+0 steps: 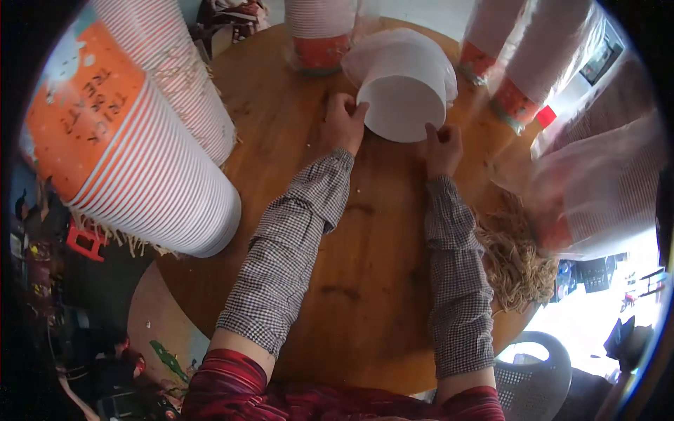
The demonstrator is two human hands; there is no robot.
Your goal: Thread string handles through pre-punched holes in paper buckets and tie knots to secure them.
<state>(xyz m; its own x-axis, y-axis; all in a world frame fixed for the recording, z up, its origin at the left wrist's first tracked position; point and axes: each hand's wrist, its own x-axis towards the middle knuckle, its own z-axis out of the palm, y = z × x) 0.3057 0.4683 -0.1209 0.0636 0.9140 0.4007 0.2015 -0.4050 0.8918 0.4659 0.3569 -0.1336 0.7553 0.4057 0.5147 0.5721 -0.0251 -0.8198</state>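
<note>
Toward the far side of the round wooden table (351, 281), a white paper bucket or stack of buckets (405, 111) lies tilted with its round white end toward me. A clear plastic bag (393, 45) is bunched loosely around its far part. At the left edge of that round end, my left hand (344, 123) pinches with thumb and fingers. My right hand (444, 149) pinches at its lower right edge in the same way. Whether the fingertips grip the bucket's rim or only the plastic, I cannot tell.
Tall stacks of orange-and-white paper buckets (165, 172) stand close on the left. Plastic-wrapped stacks (319, 35) stand at the back, and more (597, 196) line the right. A heap of tan paper string (516, 256) lies by my right forearm. A grey chair (537, 382) is beyond the table's edge.
</note>
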